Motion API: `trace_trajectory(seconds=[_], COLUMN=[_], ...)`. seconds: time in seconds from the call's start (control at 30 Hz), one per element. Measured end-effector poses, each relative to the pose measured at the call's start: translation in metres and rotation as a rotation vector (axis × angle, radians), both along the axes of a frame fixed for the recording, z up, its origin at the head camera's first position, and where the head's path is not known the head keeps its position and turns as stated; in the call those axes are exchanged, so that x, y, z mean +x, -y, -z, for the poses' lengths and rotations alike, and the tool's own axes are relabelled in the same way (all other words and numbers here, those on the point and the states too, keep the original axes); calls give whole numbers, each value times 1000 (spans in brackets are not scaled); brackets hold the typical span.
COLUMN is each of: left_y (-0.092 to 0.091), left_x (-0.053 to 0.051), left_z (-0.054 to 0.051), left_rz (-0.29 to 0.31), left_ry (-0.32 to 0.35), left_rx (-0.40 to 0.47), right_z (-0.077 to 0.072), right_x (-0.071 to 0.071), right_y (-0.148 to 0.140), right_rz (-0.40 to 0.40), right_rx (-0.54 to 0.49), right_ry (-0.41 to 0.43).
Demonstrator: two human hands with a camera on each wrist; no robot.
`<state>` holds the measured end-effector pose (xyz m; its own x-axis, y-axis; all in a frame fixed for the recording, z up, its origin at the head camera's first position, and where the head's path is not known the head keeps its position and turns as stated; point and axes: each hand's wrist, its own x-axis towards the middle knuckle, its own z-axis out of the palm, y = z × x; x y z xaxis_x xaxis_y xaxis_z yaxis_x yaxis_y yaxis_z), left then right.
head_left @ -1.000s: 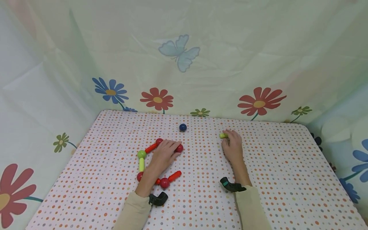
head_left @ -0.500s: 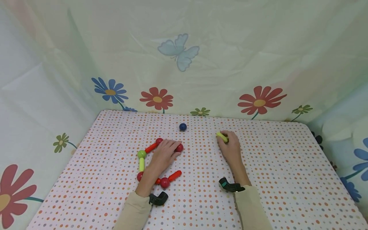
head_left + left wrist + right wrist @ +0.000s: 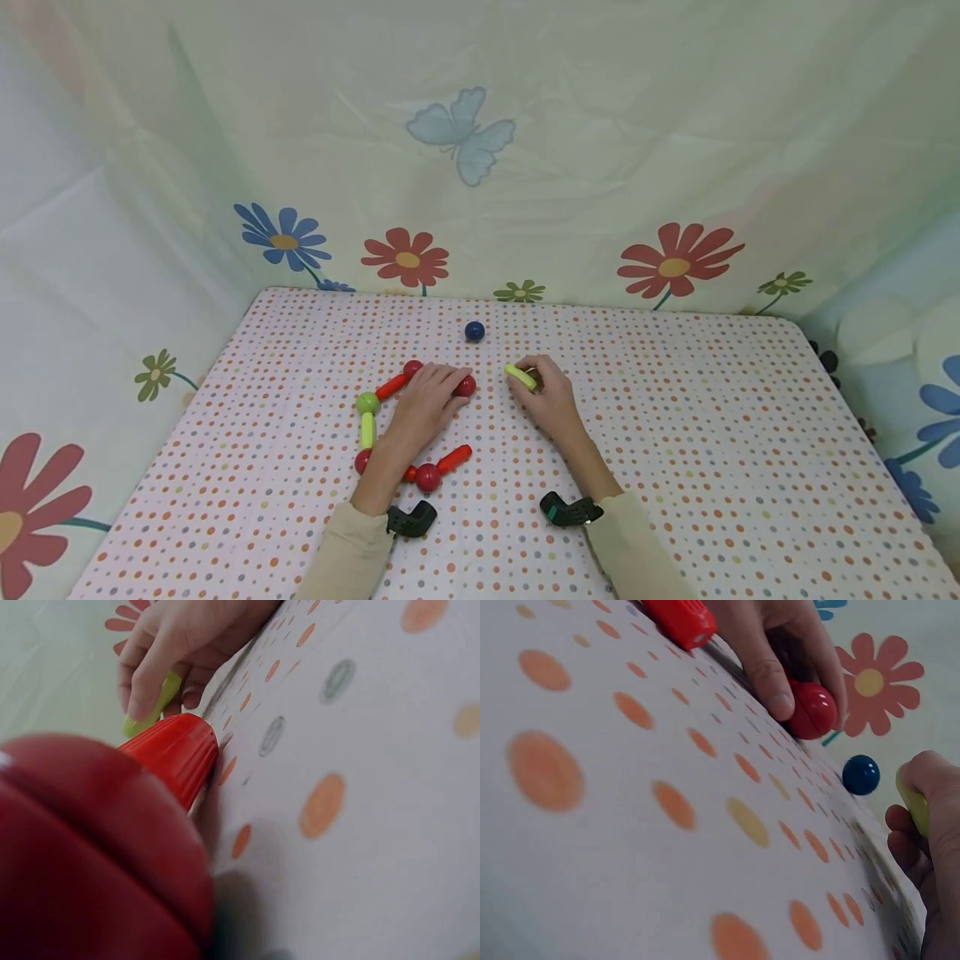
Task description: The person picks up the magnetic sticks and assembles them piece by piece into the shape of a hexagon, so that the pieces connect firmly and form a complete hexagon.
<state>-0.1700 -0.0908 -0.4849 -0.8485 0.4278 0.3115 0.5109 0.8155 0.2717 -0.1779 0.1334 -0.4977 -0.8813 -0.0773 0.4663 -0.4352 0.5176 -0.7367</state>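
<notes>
My left hand (image 3: 426,404) grips a red ball (image 3: 467,386) between thumb and fingers, low over the table; the right wrist view shows this red ball (image 3: 812,710) clearly. My right hand (image 3: 551,400) pinches a yellow-green stick (image 3: 521,377) a short way to the right of that ball. Beside and partly under my left forearm lies a bent chain of sticks and balls: a red ball (image 3: 413,367), a red stick (image 3: 390,386), a green ball (image 3: 367,402), a yellow-green stick (image 3: 367,431) and more red parts. Whatever lies under the left palm is hidden.
A dark blue ball (image 3: 475,332) stands alone farther back. The chain's near end has a red ball (image 3: 428,477) and a red stick (image 3: 454,459) pointing right. The dotted tabletop (image 3: 720,433) meets a flowered curtain (image 3: 570,183) at the back.
My right hand has picked up the yellow-green stick, turned it, and carried it left towards the left hand. The left hand has stayed on the red ball.
</notes>
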Motion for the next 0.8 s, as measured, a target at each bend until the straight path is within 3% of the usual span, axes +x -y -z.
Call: trace_trajectory(seconds=[0.37,0.8], left_y=[1,0], left_x=[-1,-1], left_z=[1,0], left_rz=[0,-1], left_ry=[-15,-16], left_rx=[-22,-23], right_z=[1,1], right_x=[11,12], right_y=[30,29], right_rz=[-178,-177], right_rx=[58,74], right_ry=[-46,-28])
